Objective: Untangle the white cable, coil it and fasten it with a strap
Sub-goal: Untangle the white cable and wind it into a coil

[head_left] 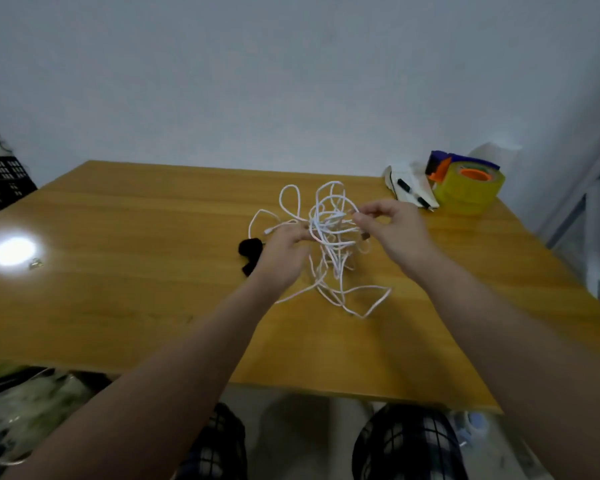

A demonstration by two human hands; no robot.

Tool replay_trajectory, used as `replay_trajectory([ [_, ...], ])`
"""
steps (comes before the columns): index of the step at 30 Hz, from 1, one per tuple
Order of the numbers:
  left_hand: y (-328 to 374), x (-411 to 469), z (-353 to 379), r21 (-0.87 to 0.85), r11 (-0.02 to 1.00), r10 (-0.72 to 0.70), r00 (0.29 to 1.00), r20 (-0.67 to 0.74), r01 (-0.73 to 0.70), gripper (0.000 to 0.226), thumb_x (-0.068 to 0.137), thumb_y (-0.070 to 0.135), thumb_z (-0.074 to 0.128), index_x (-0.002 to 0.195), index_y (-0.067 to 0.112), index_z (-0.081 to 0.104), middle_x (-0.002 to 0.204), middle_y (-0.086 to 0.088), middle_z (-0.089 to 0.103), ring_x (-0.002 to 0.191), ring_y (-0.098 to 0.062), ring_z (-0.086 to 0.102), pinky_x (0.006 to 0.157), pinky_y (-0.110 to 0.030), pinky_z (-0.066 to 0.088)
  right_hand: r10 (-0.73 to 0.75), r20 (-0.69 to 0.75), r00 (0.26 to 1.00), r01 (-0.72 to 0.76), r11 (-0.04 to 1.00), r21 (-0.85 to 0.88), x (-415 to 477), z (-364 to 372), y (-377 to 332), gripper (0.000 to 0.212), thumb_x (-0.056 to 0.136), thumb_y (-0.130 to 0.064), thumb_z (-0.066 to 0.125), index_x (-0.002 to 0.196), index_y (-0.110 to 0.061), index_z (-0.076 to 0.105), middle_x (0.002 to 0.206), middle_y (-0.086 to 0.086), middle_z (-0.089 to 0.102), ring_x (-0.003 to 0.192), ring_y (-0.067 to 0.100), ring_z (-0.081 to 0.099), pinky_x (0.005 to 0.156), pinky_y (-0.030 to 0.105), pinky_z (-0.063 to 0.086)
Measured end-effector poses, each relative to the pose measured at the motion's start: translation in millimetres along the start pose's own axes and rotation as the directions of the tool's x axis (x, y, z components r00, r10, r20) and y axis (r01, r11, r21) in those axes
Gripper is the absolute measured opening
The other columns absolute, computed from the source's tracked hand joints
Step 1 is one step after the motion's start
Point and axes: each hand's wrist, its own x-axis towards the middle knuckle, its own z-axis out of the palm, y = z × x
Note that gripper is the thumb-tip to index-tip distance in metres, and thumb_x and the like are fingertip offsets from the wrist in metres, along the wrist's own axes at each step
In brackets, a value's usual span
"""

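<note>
Mid-tabletop [153, 271], a loose tangle of white cable [329, 237] - loops fanning out toward the far side, more trailing toward the near edge and lying flat on the wood. Grips a bunch of strands with the left hand [284, 251], fingers curled round them at the tangle's left side. Pinches a strand between thumb and fingertips of the right hand [388, 230], at the tangle's upper right, other fingers loosely bent. Both forearms bare, reaching in from the near edge.

Just left of the left hand, partly hidden behind it, a black strap [250, 249] on the wood - apart from the cable as far as can be told. At the far right corner, a yellow tape roll [468, 188] on an orange and blue dispenser, beside a white object [413, 188] with black pieces on it, too blurred to name. At the left, a bright lamp glare [13, 251] on the wood.
</note>
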Motion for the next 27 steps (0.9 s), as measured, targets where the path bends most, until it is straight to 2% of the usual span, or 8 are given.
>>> replay_trajectory([
  [2, 6, 2, -13, -0.118, 0.992, -0.059, 0.987, -0.152, 0.041, 0.030, 0.088, -0.006, 0.045, 0.097, 0.013, 0.067, 0.096, -0.006, 0.062, 0.082, -0.012, 0.057, 0.069, -0.017, 0.044, -0.015, 0.005, 1.000, 0.015, 1.000, -0.010, -1, 1, 3, 0.005, 0.083, -0.015, 0.069, 0.082, -0.020, 0.068, 0.074, -0.007, 0.060, 0.063, 0.011, 0.058, 0.068, 0.026, 0.047],
  [10, 21, 14, -28, -0.259, 0.959, -0.080, 0.984, 0.158, 0.119, 0.025, 0.099, 0.011, 0.047, 0.113, -0.002, 0.062, 0.097, -0.013, 0.065, 0.080, -0.017, 0.062, 0.073, -0.023, 0.053, -0.027, 0.085, 0.996, 0.036, 0.995, -0.095, 1, 7, -2, 0.006, 0.081, -0.017, 0.072, 0.085, -0.019, 0.069, 0.079, -0.005, 0.065, 0.076, 0.013, 0.061, 0.077, 0.036, 0.050],
  [12, 21, 16, -31, -0.263, 0.958, -0.074, 0.983, 0.169, 0.117, 0.021, 0.097, 0.011, 0.052, 0.107, -0.001, 0.065, 0.089, -0.010, 0.065, 0.075, -0.014, 0.061, 0.070, -0.023, 0.052, -0.067, 0.150, 0.986, 0.078, 0.995, -0.063, 0, 7, -6, 0.022, 0.083, -0.012, 0.069, 0.103, -0.018, 0.064, 0.077, 0.000, 0.061, 0.070, 0.015, 0.058, 0.073, 0.041, 0.054],
  [15, 25, 20, -33, -0.196, 0.975, -0.077, 0.987, 0.141, 0.104, 0.019, 0.093, 0.008, 0.057, 0.103, -0.006, 0.064, 0.081, -0.011, 0.061, 0.063, -0.010, 0.056, 0.058, -0.014, 0.050, -0.122, 0.375, 0.919, 0.160, 0.984, -0.072, 1, 5, -12, 0.057, 0.085, -0.014, 0.066, 0.135, -0.030, 0.044, 0.089, -0.001, 0.052, 0.071, 0.009, 0.051, 0.068, 0.020, 0.051],
  [20, 30, 25, -32, -0.067, 0.995, -0.069, 0.993, 0.091, 0.075, 0.012, 0.093, 0.010, 0.057, 0.084, 0.006, 0.063, 0.067, -0.006, 0.059, 0.047, -0.002, 0.057, 0.054, -0.018, 0.051, -0.225, 0.209, 0.952, 0.271, 0.935, -0.227, 10, 11, -18, 0.007, 0.089, -0.022, 0.061, 0.088, -0.016, 0.063, 0.090, -0.003, 0.054, 0.078, 0.007, 0.052, 0.070, 0.015, 0.041],
  [23, 21, 31, -42, -0.302, 0.935, -0.215, 0.974, -0.075, 0.184, 0.022, 0.098, 0.008, 0.046, 0.078, 0.011, 0.053, 0.069, -0.008, 0.054, 0.051, -0.007, 0.060, 0.050, -0.017, 0.051, -0.022, -0.014, 1.000, 0.025, 0.965, 0.261, 14, 4, -17, 0.019, 0.093, -0.013, 0.052, 0.077, -0.011, 0.061, 0.084, 0.006, 0.063, 0.082, 0.016, 0.060, 0.079, 0.026, 0.049],
  [25, 9, 36, -59, -0.343, 0.915, -0.300, 0.927, -0.224, 0.213, 0.022, 0.099, 0.013, 0.046, 0.078, 0.015, 0.053, 0.070, -0.002, 0.056, 0.059, -0.008, 0.053, 0.053, -0.016, 0.044, 0.182, -0.084, 0.980, -0.074, 0.719, 0.691, 15, -6, -17, 0.024, 0.090, -0.007, 0.049, 0.066, -0.009, 0.053, 0.059, 0.005, 0.061, 0.063, 0.020, 0.062, 0.067, 0.032, 0.054],
  [27, -4, 38, -71, -0.303, 0.923, -0.328, 0.895, -0.303, 0.236, 0.021, 0.098, 0.017, 0.048, 0.077, 0.019, 0.054, 0.073, 0.004, 0.059, 0.059, -0.005, 0.043, 0.054, -0.016, 0.034, 0.246, -0.169, 0.954, -0.071, 0.739, 0.670, 15, -16, -8, 0.034, 0.091, -0.017, 0.053, 0.059, -0.014, 0.042, 0.044, 0.002, 0.041, 0.042, 0.018, 0.043, 0.048, 0.030, 0.040],
])
